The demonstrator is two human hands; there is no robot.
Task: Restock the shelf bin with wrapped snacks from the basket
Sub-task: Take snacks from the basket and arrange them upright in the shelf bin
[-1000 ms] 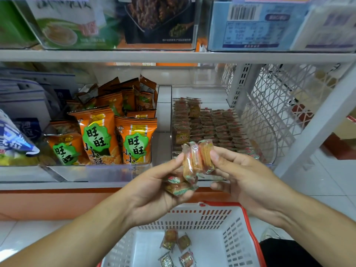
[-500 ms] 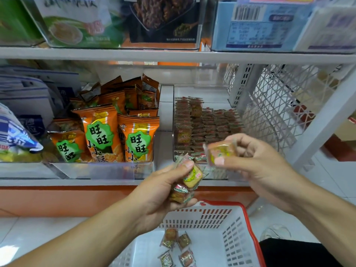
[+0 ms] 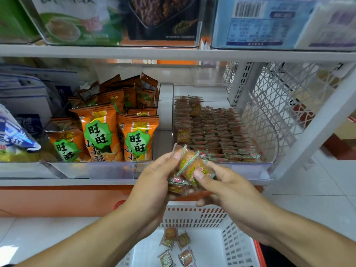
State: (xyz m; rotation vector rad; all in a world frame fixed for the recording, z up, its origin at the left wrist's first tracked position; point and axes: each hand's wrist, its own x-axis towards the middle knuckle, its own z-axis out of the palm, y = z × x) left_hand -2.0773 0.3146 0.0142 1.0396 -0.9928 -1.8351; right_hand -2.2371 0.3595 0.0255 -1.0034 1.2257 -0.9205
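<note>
1. The left hand (image 3: 152, 182) is curling around a small bunch of wrapped snacks (image 3: 178, 185), its thumb pressing on the topmost wrapper while the other packets are sitting lower against the palm and fingers.
2. The right hand (image 3: 229, 191) is pinching one wrapped snack (image 3: 194, 169) from that bunch, the thumb lying on the packet's printed face and the fingers curling beneath it; the packet is touching the left hand's bunch.
3. Both hands are hovering just in front of the shelf bin (image 3: 248, 171), a clear container whose front lip is sitting right behind the fingers.
4. Rows of matching snacks (image 3: 217, 132) are lying flat and stacked inside the bin, filling its left and middle parts.
5. The basket (image 3: 237, 245), white with a red rim, is sitting below the hands, and four loose packets (image 3: 176, 245) are lying on its floor.
6. Orange snack bags (image 3: 117, 135) are standing in the neighbouring clear bin to the left, well apart from the hands.
7. Boxed goods (image 3: 256, 22) are sitting on the upper shelf.
</note>
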